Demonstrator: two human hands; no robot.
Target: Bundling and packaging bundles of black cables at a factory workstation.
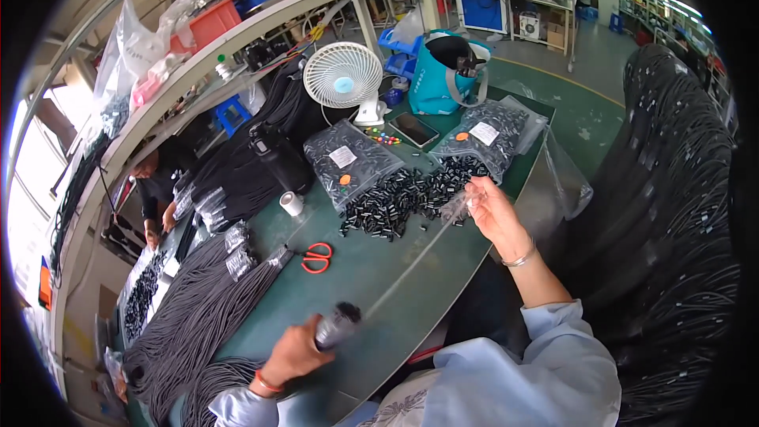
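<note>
Near the front edge of the green table, my left hand (296, 357) is closed around the end of a cable bundle (338, 324), a dark tip wrapped in clear film. Farther right and higher, my right hand (496, 212) pinches a crumpled piece of clear film (455, 207). A thin, taut strand of this film runs between both hands, slightly blurred. Black cables (217, 383) lie beside my left wrist. Just beyond my right hand is a pile of small black cylindrical parts (387, 205). Red-handled scissors (317, 258) lie between the hands and the other cable bundles.
Bags of black parts (348, 160) and a white fan (345, 79) stand at the back, near a phone (414, 130) and a teal bag (435, 71). A white roll (291, 204) sits mid-table. Hanging cables (672, 229) crowd the right side. Another person (158, 182) works at far left.
</note>
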